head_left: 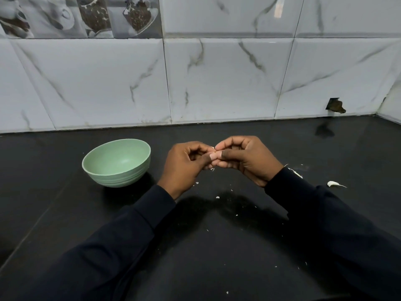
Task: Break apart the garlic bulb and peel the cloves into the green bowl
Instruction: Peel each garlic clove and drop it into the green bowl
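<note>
Head view: both hands are up over the middle of the black worktop (65, 213), fingertips meeting. The left hand (186, 164) and the right hand (245, 159) each have a pinching grip on the same tiny garlic clove (213, 147), fingers curled around it. Only a whitish sliver pokes out at the top, the rest is hidden. The green bowl (117, 177) sits upright on the worktop at about 9 o'clock from the hands, near the left one but not touching it. A loose clove (334, 184) lies at roughly 4 o'clock from the right hand, well apart from the bowl, with a strip of skin (296, 173) just beside the right sleeve (325, 213). Little skin flakes (217, 197) are scattered at 6 o'clock below the hands. Marble-look wall tiles (108, 83) run across at 12 o'clock.
</note>
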